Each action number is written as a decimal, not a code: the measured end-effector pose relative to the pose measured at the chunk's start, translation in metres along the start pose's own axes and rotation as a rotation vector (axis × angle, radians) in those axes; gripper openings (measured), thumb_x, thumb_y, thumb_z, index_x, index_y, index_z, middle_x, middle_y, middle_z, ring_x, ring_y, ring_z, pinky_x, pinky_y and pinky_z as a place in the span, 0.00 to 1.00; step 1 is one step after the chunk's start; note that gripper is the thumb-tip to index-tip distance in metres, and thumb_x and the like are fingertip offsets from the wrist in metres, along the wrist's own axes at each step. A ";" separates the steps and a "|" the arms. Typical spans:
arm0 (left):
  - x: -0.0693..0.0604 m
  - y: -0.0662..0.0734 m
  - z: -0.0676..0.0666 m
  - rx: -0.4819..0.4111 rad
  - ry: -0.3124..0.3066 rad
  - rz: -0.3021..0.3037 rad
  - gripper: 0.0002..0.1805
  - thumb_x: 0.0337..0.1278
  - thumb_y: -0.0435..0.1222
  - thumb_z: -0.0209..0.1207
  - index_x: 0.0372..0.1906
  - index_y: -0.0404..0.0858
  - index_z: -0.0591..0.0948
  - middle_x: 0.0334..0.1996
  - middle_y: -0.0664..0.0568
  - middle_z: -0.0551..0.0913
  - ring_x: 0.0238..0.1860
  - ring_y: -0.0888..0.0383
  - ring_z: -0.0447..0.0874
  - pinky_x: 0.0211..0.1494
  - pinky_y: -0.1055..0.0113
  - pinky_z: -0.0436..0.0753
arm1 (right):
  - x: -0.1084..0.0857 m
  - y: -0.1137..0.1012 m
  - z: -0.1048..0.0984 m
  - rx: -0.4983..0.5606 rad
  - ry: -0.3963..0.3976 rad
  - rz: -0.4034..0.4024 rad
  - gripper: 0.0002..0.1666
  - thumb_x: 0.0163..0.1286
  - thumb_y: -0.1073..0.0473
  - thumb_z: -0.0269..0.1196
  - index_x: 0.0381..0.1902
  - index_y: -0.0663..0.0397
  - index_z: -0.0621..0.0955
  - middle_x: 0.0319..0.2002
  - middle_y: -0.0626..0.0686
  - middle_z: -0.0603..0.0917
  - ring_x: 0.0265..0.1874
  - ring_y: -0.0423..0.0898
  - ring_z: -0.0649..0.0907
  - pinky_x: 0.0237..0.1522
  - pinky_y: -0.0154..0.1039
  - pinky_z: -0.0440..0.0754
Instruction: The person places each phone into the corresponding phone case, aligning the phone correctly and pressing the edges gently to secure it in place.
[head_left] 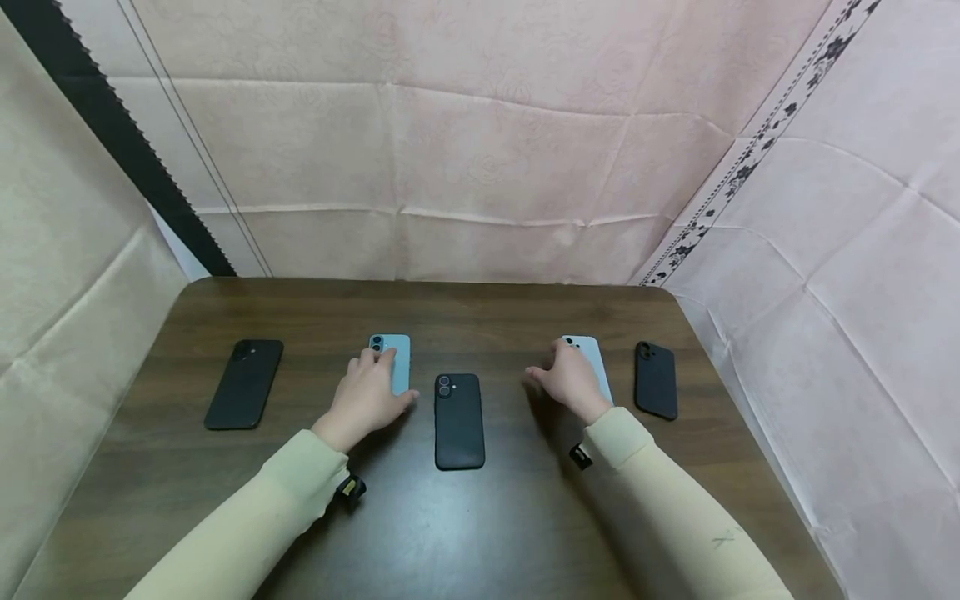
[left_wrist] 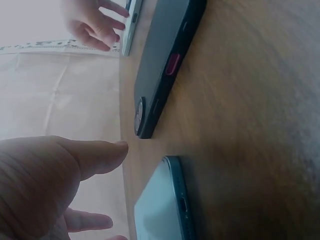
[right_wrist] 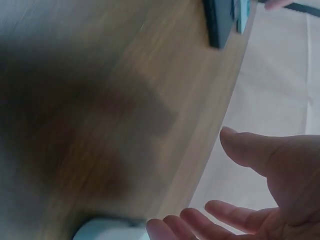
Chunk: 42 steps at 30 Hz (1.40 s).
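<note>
In the head view my left hand [head_left: 367, 396] hovers over a light blue phone [head_left: 402, 360], fingers spread and thumb held off to its right side. The left wrist view shows a gap between that thumb and the blue phone [left_wrist: 157, 207]. Over a paler blue phone [head_left: 594, 357] is my right hand [head_left: 572, 381], covering part of it. Its fingers look loosely bent in the right wrist view, with the thumb apart and the pale phone [right_wrist: 107, 231] partly visible below; whether a fingertip touches it I cannot tell. Between the hands lies a black phone [head_left: 460, 429], camera side up.
Another black phone [head_left: 244, 385] lies at the far left, and a smaller dark phone [head_left: 656, 382] at the right. All rest on a brown wooden table [head_left: 420, 542]. Pale cloth [head_left: 480, 167] hangs behind the table and along both sides.
</note>
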<state>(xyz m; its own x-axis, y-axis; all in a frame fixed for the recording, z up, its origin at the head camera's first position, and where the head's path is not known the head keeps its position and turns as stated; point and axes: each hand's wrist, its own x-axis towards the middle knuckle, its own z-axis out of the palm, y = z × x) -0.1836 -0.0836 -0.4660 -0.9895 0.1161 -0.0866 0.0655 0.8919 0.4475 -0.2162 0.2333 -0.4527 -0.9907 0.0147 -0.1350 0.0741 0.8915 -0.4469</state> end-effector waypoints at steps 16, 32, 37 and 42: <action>0.008 -0.008 0.003 -0.003 -0.009 -0.044 0.51 0.54 0.51 0.66 0.72 0.27 0.54 0.61 0.27 0.61 0.53 0.35 0.63 0.50 0.42 0.75 | 0.013 0.039 -0.011 -0.070 0.121 0.149 0.45 0.63 0.44 0.66 0.66 0.67 0.63 0.53 0.69 0.70 0.48 0.65 0.74 0.43 0.58 0.76; 0.015 -0.012 0.006 0.115 -0.037 -0.092 0.57 0.49 0.58 0.67 0.63 0.14 0.57 0.50 0.22 0.65 0.47 0.35 0.66 0.48 0.46 0.77 | 0.016 0.051 -0.011 -0.122 0.049 0.220 0.48 0.64 0.42 0.65 0.64 0.74 0.60 0.54 0.74 0.66 0.51 0.69 0.70 0.44 0.60 0.75; 0.017 -0.014 0.003 0.134 -0.066 -0.100 0.51 0.47 0.58 0.68 0.55 0.15 0.66 0.44 0.26 0.68 0.43 0.38 0.68 0.44 0.48 0.77 | 0.016 0.051 -0.010 -0.120 0.027 0.228 0.49 0.65 0.42 0.64 0.65 0.75 0.58 0.53 0.75 0.66 0.51 0.70 0.70 0.43 0.60 0.75; 0.023 -0.017 -0.003 0.117 -0.112 -0.108 0.48 0.45 0.57 0.70 0.54 0.17 0.69 0.45 0.27 0.70 0.44 0.37 0.69 0.48 0.46 0.76 | 0.016 0.052 -0.010 -0.122 0.023 0.238 0.48 0.65 0.42 0.64 0.64 0.75 0.59 0.51 0.75 0.68 0.50 0.69 0.72 0.43 0.60 0.76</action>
<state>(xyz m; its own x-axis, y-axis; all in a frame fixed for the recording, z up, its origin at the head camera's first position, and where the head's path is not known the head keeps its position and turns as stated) -0.2075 -0.0971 -0.4729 -0.9713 0.0596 -0.2301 -0.0188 0.9458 0.3242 -0.2295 0.2844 -0.4695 -0.9496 0.2393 -0.2023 0.2922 0.9096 -0.2954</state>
